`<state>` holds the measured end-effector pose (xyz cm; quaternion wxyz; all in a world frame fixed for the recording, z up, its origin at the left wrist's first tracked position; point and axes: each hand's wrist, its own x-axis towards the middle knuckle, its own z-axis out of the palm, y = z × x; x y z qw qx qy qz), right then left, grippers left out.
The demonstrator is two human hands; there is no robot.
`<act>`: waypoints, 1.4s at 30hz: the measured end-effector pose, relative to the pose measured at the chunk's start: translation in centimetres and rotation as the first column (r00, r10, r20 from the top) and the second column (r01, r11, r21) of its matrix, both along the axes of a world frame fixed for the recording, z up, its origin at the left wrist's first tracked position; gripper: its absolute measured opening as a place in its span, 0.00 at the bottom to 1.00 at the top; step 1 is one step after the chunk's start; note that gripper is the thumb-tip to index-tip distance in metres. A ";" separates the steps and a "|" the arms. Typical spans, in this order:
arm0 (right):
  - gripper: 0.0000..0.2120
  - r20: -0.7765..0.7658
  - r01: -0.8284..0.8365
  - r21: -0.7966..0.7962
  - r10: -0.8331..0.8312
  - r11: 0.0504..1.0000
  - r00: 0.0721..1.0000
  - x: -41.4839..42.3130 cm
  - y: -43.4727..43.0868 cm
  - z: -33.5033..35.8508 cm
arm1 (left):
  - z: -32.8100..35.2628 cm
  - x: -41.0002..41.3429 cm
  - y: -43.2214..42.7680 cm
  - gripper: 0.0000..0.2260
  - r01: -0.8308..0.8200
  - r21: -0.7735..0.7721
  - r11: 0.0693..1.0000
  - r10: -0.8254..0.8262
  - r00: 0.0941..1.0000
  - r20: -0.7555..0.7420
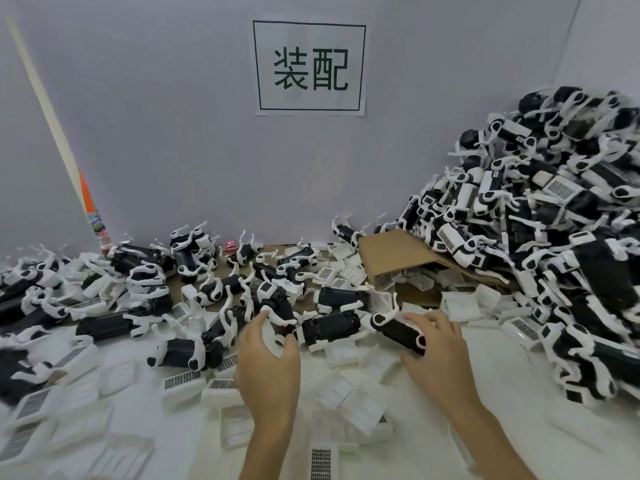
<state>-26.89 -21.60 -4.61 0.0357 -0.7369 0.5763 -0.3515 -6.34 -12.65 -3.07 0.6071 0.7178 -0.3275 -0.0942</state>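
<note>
Black-and-white plastic toy bodies with white legs lie scattered over the table. My right hand (436,351) grips one black toy body (398,329) with a white leg piece at its far end, fingers curled over it. My left hand (268,355) reaches among the parts, its thumb and fingers curved around a small white piece (277,336) in front of another black toy body (329,329). Whether that hand truly holds the piece is unclear.
A tall heap of the same toys (554,237) fills the right side over a torn cardboard box (391,258). More toys (138,292) cover the left and middle. White plastic covers (221,389) lie near the front. A paper sign (310,67) hangs on the wall.
</note>
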 end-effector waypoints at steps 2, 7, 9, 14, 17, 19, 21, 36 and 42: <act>0.30 -0.116 0.060 0.036 -0.056 0.998 0.992 -0.4 0.1 0.0 | -0.4 -0.4 -0.2 0.15 0.036 0.106 0.994 -0.043 0.997 0.063; 0.21 -0.155 0.150 0.069 -0.138 0.986 0.978 -1.1 -0.1 0.2 | -1.1 -1.2 -0.6 0.12 0.222 0.108 0.969 -0.231 0.970 0.079; 0.13 -0.046 0.161 0.041 -0.159 0.986 0.986 -1.2 -0.1 0.4 | -1.2 -1.4 -0.8 0.14 0.264 0.095 0.960 -0.271 0.959 0.080; 0.11 0.008 0.093 0.060 -0.093 0.994 0.996 -1.9 0.0 0.7 | -1.1 -1.8 -0.5 0.12 0.301 0.173 0.938 -0.325 0.937 0.129; 0.19 -0.103 0.090 0.120 -0.078 0.989 0.992 -1.6 -0.2 0.5 | -0.9 -2.1 -0.2 0.12 0.305 0.198 0.932 -0.337 0.929 0.155; 0.17 -0.022 0.100 0.105 -0.098 0.989 0.995 -1.5 -0.2 0.6 | -0.8 -2.2 -0.1 0.12 0.309 0.209 0.928 -0.343 0.927 0.153; 0.15 0.070 0.108 0.089 -0.115 0.990 0.991 -1.5 -0.2 0.5 | -0.7 -2.2 0.0 0.12 0.318 0.208 0.925 -0.351 0.926 0.142; 0.10 0.916 -0.580 0.131 0.126 0.804 0.381 1.6 2.2 2.6 | 0.1 -2.8 -0.2 0.09 0.628 -0.059 0.776 -0.628 0.763 -0.153; 0.11 0.849 -0.681 0.180 0.237 0.710 0.472 3.1 2.9 2.1 | 0.2 -2.6 0.0 0.19 0.552 -0.257 0.794 -0.603 0.656 -0.454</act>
